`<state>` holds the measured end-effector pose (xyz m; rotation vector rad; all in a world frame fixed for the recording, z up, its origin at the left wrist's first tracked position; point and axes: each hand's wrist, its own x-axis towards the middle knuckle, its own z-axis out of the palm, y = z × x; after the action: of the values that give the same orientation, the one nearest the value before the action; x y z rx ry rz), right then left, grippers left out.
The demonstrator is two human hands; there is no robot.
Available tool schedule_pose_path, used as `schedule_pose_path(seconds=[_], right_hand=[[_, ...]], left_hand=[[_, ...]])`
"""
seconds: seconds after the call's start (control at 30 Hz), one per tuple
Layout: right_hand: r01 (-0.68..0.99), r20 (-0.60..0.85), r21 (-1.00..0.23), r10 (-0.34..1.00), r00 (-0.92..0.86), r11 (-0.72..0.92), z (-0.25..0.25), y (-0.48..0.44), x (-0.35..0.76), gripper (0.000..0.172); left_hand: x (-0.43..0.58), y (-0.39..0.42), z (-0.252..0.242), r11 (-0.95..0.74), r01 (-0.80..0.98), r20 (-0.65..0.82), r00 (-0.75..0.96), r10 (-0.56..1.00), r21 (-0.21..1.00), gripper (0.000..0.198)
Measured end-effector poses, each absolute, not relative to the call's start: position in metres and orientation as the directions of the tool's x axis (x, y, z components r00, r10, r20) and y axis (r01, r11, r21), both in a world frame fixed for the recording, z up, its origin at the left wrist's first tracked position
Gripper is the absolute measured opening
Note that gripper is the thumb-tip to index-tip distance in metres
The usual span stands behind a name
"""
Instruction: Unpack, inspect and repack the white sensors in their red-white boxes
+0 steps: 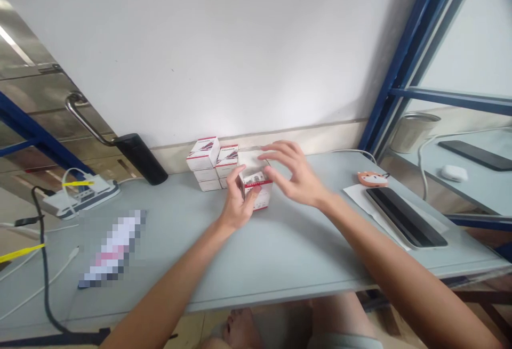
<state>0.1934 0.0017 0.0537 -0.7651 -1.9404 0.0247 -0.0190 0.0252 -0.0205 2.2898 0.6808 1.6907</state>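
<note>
A small white and red box (261, 197) stands on the desk with its top flap raised, and something pale shows inside its opening. Around its left side my left hand (239, 200) is closed, thumb on the near face and fingers on the far left edge. My right hand (294, 176) hovers at the box's upper right with its fingers spread apart; whether the fingertips touch the raised flap I cannot tell. Just left of it, several like boxes, among them a top one (203, 153), are stacked shut against the wall.
A black cylinder (142, 160) stands against the wall at the left. A white power strip (88, 197) with cables lies at far left, near a blurred-out packet (114, 250). On the right are a dark phone-like device (406, 216) on paper and an orange case (373, 179).
</note>
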Motion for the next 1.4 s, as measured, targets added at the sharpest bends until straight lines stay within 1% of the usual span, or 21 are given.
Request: schedule_pose_path(seconds=[0.07,0.1,0.13,0.17,0.23,0.27,0.33,0.37,0.5,0.57,0.63,0.7,0.77,0.8,0.9,0.97,1.07,1.17,1.27,1.33,1.4], right_hand=[[0.552,0.820,-0.395,0.552,-0.148,0.734,0.055,0.011,0.206,0.024],[0.601,0.793,-0.442,0.603,-0.087,0.666,0.054,0.017,0.214,0.024],[0.664,0.731,-0.484,0.680,-0.051,0.570,0.051,0.023,0.223,0.025],[0.737,0.625,-0.500,0.779,-0.055,0.454,0.046,0.029,0.232,0.026],[0.878,0.331,-0.410,0.937,-0.110,0.248,0.032,0.040,0.247,0.031],[0.918,0.203,-0.350,0.972,-0.121,0.188,0.024,0.045,0.252,0.035],[0.937,0.101,-0.318,0.988,-0.117,0.143,0.008,0.053,0.259,0.035],[0.937,0.087,-0.322,0.990,-0.112,0.135,0.002,0.057,0.260,0.033],[0.917,0.116,-0.375,0.988,-0.101,0.138,0.000,0.062,0.258,0.023],[0.891,0.155,-0.422,0.982,-0.110,0.166,0.010,0.059,0.255,0.024],[0.827,0.273,-0.497,0.952,-0.140,0.264,0.026,0.049,0.248,0.025],[0.694,0.517,-0.543,0.839,-0.168,0.473,0.042,0.034,0.238,0.022],[0.602,0.720,-0.447,0.666,-0.196,0.661,0.054,0.017,0.225,0.017],[0.572,0.776,-0.383,0.588,-0.226,0.726,0.057,0.009,0.219,0.015],[0.576,0.825,-0.173,0.437,-0.359,0.799,0.057,-0.004,0.205,0.013],[0.641,0.800,-0.068,0.426,-0.423,0.765,0.051,-0.003,0.200,0.019],[0.726,0.755,-0.009,0.481,-0.446,0.687,0.043,0.003,0.200,0.028],[0.751,0.705,-0.007,0.536,-0.465,0.660,0.044,0.004,0.203,0.037],[0.716,0.646,-0.016,0.554,-0.525,0.697,0.050,-0.001,0.206,0.034],[0.674,0.634,-0.059,0.549,-0.544,0.736,0.052,-0.003,0.206,0.030],[0.631,0.665,-0.195,0.574,-0.478,0.751,0.048,-0.003,0.202,0.036]], left_hand=[[-0.023,0.026,-0.019,-0.841,0.303,0.825,0.223,0.519,0.447,0.051],[-0.025,0.026,-0.017,-0.827,0.324,0.814,0.218,0.538,0.460,0.048],[-0.026,0.026,-0.016,-0.815,0.337,0.804,0.217,0.554,0.471,0.044],[-0.027,0.026,-0.015,-0.808,0.342,0.796,0.216,0.565,0.480,0.043],[-0.027,0.026,-0.014,-0.803,0.344,0.795,0.208,0.571,0.486,0.042],[-0.027,0.026,-0.015,-0.805,0.349,0.803,0.196,0.564,0.480,0.043],[-0.026,0.027,-0.017,-0.820,0.361,0.834,0.167,0.525,0.444,0.045],[-0.025,0.028,-0.019,-0.830,0.372,0.854,0.153,0.497,0.416,0.046],[-0.021,0.028,-0.019,-0.856,0.428,0.912,0.148,0.382,0.289,0.047],[-0.019,0.026,-0.015,-0.857,0.460,0.929,0.155,0.336,0.233,0.047],[-0.017,0.023,-0.010,-0.845,0.502,0.938,0.166,0.305,0.186,0.044],[-0.014,0.019,-0.003,-0.823,0.550,0.942,0.182,0.282,0.140,0.039],[-0.012,0.015,0.002,-0.803,0.587,0.945,0.194,0.264,0.104,0.033],[-0.012,0.013,0.004,-0.796,0.598,0.945,0.198,0.260,0.094,0.031],[-0.009,0.008,0.009,-0.783,0.619,0.941,0.228,0.249,0.057,0.028],[-0.009,0.005,0.011,-0.770,0.638,0.938,0.264,0.226,0.006,0.028],[-0.008,0.001,0.012,-0.740,0.670,0.934,0.293,0.204,-0.048,0.025],[-0.007,0.001,0.011,-0.732,0.680,0.936,0.275,0.222,-0.026,0.023],[-0.008,0.003,0.009,-0.730,0.682,0.938,0.228,0.260,0.036,0.024],[-0.009,0.006,0.007,-0.736,0.663,0.932,0.165,0.322,0.136,0.029],[-0.009,0.008,0.005,-0.761,0.555,0.898,0.055,0.436,0.336,0.047]])
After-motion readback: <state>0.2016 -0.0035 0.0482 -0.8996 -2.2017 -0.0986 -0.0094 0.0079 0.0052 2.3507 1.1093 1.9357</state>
